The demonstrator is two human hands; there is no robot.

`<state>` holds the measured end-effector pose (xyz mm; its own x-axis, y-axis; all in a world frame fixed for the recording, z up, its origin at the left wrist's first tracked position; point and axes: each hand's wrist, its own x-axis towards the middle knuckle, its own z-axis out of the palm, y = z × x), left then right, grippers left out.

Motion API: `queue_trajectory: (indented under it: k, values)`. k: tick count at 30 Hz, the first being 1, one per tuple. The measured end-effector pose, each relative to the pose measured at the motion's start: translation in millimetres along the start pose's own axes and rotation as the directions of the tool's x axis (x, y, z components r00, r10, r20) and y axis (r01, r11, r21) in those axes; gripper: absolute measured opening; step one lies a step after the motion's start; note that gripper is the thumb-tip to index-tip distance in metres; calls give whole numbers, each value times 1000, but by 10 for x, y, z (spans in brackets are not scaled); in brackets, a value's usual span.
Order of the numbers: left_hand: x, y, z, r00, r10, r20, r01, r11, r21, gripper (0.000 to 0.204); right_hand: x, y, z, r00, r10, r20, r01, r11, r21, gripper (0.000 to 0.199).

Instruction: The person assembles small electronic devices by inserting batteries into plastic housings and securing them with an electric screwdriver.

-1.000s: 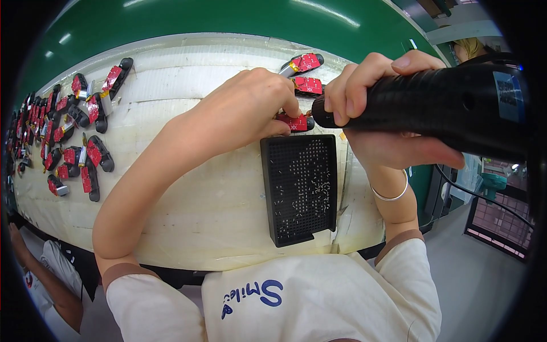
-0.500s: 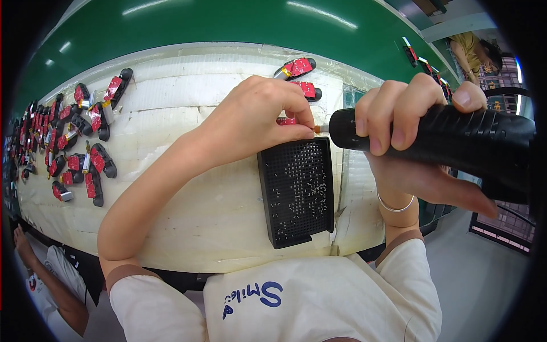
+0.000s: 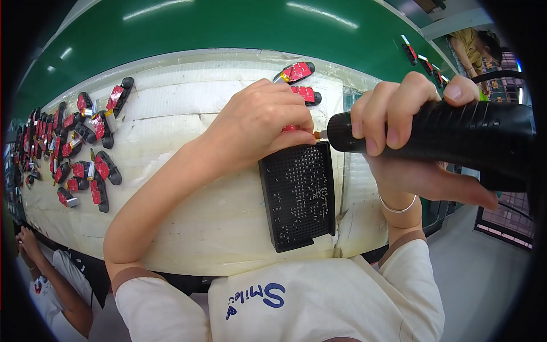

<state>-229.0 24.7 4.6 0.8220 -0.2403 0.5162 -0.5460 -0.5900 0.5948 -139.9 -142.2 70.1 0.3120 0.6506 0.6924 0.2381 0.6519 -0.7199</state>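
Note:
My right hand [image 3: 410, 131] is wrapped round a black electric screwdriver [image 3: 456, 134], which lies across the view with its tip pointing left. That tip meets the spot where my left hand [image 3: 270, 117] pinches a small red circuit board piece [image 3: 290, 128], mostly hidden under my fingers. Just below my left fingertips sits a black perforated screw tray [image 3: 296, 199], with many tiny silver screws in its holes and loose on its right side. Beyond my left hand lie two black parts with red boards, one a red-board unit [image 3: 298, 72] and the other a similar unit [image 3: 307, 94].
A crowd of red-and-black units [image 3: 62, 137], some with silver cells, covers the left of the pale taped work mat [image 3: 188, 239]. Behind it runs a green surface [image 3: 239, 28] with more units at far right. Another person's hands [image 3: 28, 242] show at lower left; someone else [image 3: 470, 48] is at upper right.
The view has shifted slightly, so the tray and units sit a little lower. My hands keep their holds, the screwdriver still at the piece. The person's hands at lower left have come together.

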Motion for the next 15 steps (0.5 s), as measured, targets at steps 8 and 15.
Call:
queue_trajectory:
  k: [8, 15]
  values:
    - [-3, 7, -8, 1000, 15, 16, -16, 998, 53, 21, 12, 19, -4, 1000, -1, 30, 1, 1000, 18, 98]
    - [-8, 3, -2, 999, 38, 1, -38, 999, 25, 20, 24, 34, 18, 998, -28, 51, 27, 999, 19, 99]
